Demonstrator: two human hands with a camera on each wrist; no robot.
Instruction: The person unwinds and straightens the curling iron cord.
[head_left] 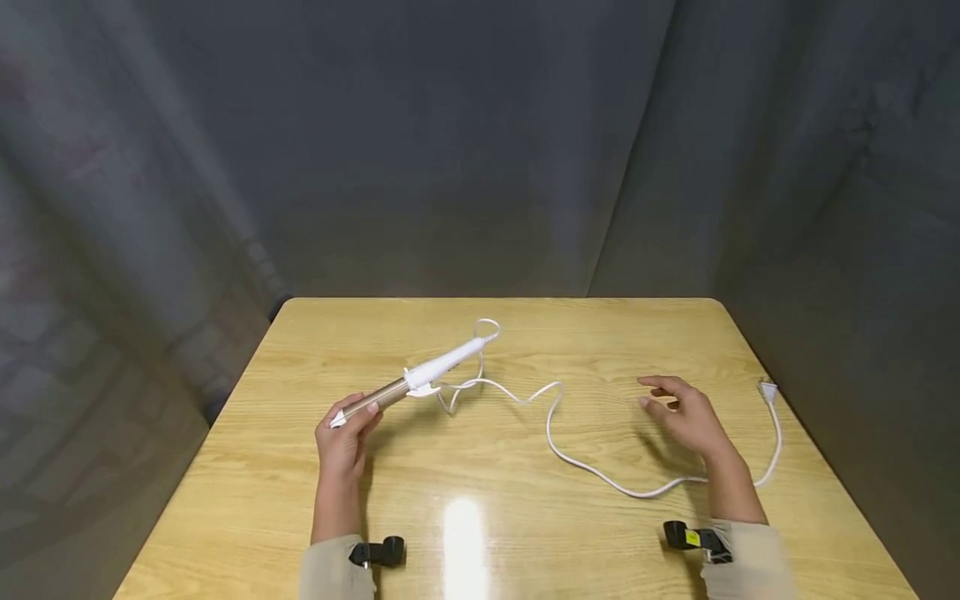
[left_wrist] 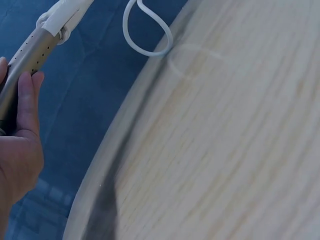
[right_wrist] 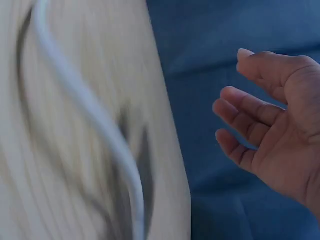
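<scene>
left hand: curled round the gold barrel end of the curling iron; thumb and fingers seen wrapped on the barrel in the left wrist view.
curling iron: held low over the worktop, left of centre; whether the white handle end touches the wood cannot be told.
long axis: runs from the held tip at about 8 o'clock up to the handle at about 2 o'clock, seen from the head view; barrel near the person, handle further away.
cord: leaves the handle's far end in a small loop, then lies slack across the worktop toward 4 o'clock, passing under the right forearm and curving back up to the plug near the right edge.
right hand: empty, fingers loosely spread and slightly bent, hovering above the worktop; nothing gripped, as confirmed in the right wrist view.
direction from right hand: iron lies at about 9 to 10 o'clock, well apart; cord near at 7 o'clock; plug near at 2 o'clock.
nearer hand: left for the iron, right for the plug and cord.
</scene>
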